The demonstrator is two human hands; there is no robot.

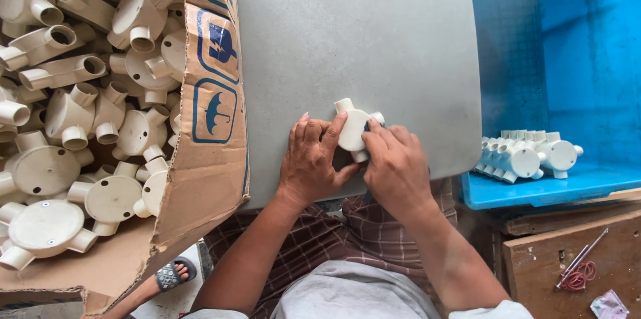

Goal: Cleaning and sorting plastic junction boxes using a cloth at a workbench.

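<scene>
A cream plastic junction box fitting point(352, 129), round with short pipe stubs, rests on edge on the grey table point(347, 32). My left hand point(312, 159) presses against its left side, index finger on its face. My right hand point(395, 162) grips its right side from behind, fingers curled over the stubs. Both hands sit at the table's near edge, above my lap in checked cloth.
A large cardboard box point(210, 112) at the left holds several loose cream fittings point(110, 195). At the right a blue plastic crate point(567, 189) holds a row of the same fittings point(531, 155). A wooden board point(567, 259) with red rubber bands point(577, 277) lies at the lower right.
</scene>
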